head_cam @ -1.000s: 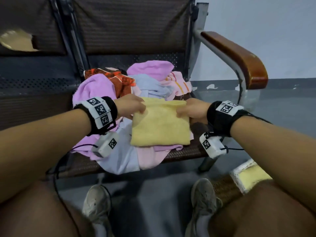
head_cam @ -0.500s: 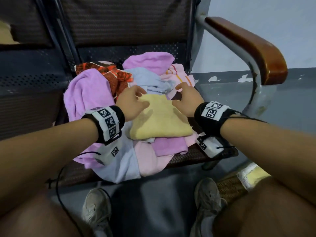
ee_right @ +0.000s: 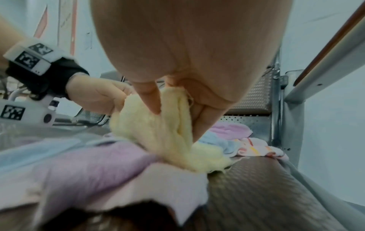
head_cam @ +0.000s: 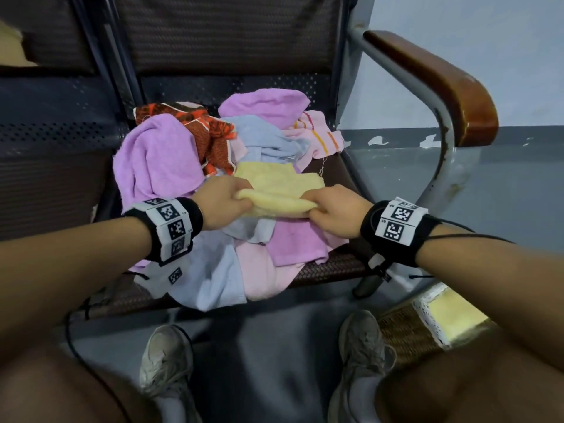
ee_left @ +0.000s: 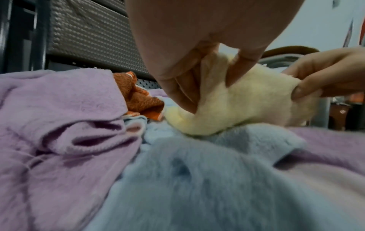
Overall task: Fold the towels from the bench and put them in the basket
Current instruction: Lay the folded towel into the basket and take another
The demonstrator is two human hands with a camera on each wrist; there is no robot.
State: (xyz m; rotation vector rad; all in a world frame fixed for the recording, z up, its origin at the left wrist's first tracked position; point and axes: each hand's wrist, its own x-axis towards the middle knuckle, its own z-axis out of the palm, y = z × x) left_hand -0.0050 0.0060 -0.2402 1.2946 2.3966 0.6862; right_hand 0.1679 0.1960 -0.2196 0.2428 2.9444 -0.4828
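L hand (head_cam: 221,201) & R hand (head_cam: 337,210) both pinch yellow towel (head_cam: 282,190).

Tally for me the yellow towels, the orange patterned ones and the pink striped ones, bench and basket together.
Yellow: 2, the held yellow towel and the folded yellow towel in the basket
Orange patterned towel: 1
Pink striped towel: 1
Total: 4

The person has bare arms and a black band around each wrist. Each wrist band (head_cam: 171,230) has a white strip with black square code marks on it, and a small white box (head_cam: 166,277) with one more code mark hangs under it, with thin black cables (head_cam: 476,236) running back along the arm. The person wears pale grey sneakers (head_cam: 166,358) with laces.
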